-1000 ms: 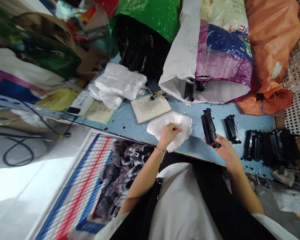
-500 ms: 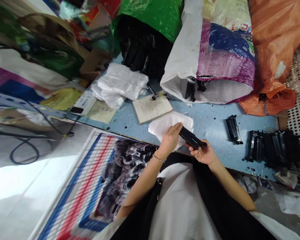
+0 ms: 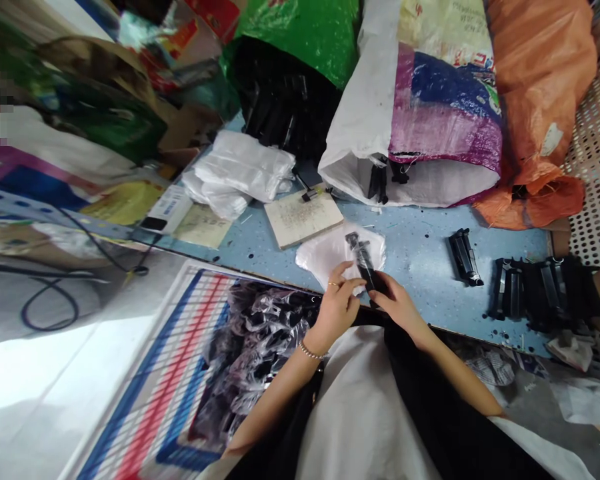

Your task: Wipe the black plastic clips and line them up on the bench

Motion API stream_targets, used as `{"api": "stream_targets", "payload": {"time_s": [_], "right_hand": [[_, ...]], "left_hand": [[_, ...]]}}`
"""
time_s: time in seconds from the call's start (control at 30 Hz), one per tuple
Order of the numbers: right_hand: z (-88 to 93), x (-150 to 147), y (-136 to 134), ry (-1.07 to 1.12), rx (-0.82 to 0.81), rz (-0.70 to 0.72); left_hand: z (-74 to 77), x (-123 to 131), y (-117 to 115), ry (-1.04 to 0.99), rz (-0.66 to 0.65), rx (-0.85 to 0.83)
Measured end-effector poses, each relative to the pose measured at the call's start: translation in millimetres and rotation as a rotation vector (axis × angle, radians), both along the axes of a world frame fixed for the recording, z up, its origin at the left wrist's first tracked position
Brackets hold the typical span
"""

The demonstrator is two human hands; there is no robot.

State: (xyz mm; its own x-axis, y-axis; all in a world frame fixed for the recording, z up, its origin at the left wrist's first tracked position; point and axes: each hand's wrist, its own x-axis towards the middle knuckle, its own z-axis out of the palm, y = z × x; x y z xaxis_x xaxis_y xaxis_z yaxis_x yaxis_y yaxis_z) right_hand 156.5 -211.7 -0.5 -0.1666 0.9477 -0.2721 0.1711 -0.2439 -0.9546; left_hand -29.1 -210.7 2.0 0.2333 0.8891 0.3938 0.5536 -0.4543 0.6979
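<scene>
A black folding bracket-like part [image 3: 364, 261] points away from me over a stack of clear plastic bags [image 3: 320, 257]. Its far end looks greyish, as though under thin clear plastic. My right hand [image 3: 399, 303] is closed on the near end of the part. At the left side of the part, my left hand [image 3: 337, 303] has thumb and fingers pinched on what looks like the edge of a clear bag; the exact grip is partly hidden. A similar black part [image 3: 465, 257] lies alone on the blue table [image 3: 415, 267], to the right.
Several more black parts [image 3: 525, 290] line the table's right end. At the back stand an open white-and-purple sack [image 3: 445, 133], a green bag [image 3: 300, 40] and an orange sack [image 3: 540, 100]. A board [image 3: 303, 217] lies beside folded plastic bags [image 3: 245, 163]. Below left, a striped basket [image 3: 165, 373] holds bagged parts.
The black part has swung from slanting down to the right to pointing away from me, its far end now looking plastic-covered. My left hand has moved from its far end to its side.
</scene>
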Motion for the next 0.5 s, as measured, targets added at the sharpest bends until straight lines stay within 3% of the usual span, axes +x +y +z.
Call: {"api": "stream_targets", "payload": {"time_s": [0.07,0.13,0.27,0.33,0.43,0.5], "right_hand": [[-3.6,2.2,1.2,0.016,0.010,-0.028],[-5.0,4.1,2.7,0.036,0.005,-0.040],[-2.6,4.0,5.3,0.158,-0.045,-0.088],[-1.0,1.4,4.9,0.217,-0.045,-0.159],[5.4,-3.9,-1.0,0.256,-0.065,-0.184],[14.9,-4.6,-7.8,0.322,-0.093,-0.037]], "left_hand": [[2.3,-2.5,3.0,0.086,0.094,-0.032],[7.1,-3.0,4.5,0.117,0.090,-0.032],[14.8,4.2,-2.9,0.064,-0.272,0.108],[12.8,10.0,-7.3,0.073,-0.384,0.130],[7.4,16.1,-7.2,0.142,-0.288,0.107],[11.6,13.2,-6.7,0.138,-0.233,0.066]]}}
